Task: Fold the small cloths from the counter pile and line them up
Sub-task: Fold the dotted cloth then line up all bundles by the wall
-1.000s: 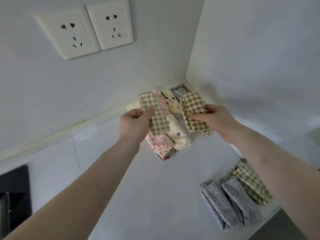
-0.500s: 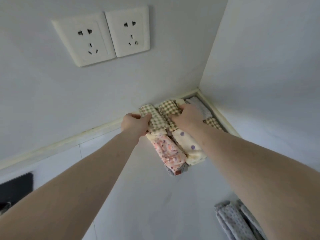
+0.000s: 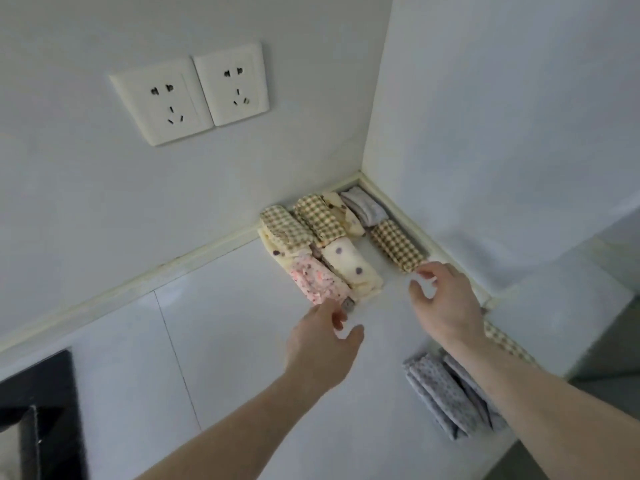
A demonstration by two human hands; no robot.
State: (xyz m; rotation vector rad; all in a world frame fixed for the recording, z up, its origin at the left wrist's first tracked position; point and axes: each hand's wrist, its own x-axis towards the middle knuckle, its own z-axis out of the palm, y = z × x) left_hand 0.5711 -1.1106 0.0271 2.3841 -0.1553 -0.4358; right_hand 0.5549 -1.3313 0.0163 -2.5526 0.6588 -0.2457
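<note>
4 checked cloths [image 3: 395, 244], 3 cream dotted cloths [image 3: 349, 266], 1 pink cloth [image 3: 317, 284], approx. 3 grey cloths [image 3: 441, 393], 2 sockets [image 3: 194, 93], 2 hands [image 3: 320, 351].

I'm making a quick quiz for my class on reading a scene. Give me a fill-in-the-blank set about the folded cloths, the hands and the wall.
1. The wall above the counter carries ____ socket plates.
2. The folded pink cloth lies nearest the ____ hand.
3. Both hands, the other being the right hand, hold ____.
4. The unfolded grey dotted cloths lie beside the ____ forearm.

Missing words: two; left; nothing; right
</note>
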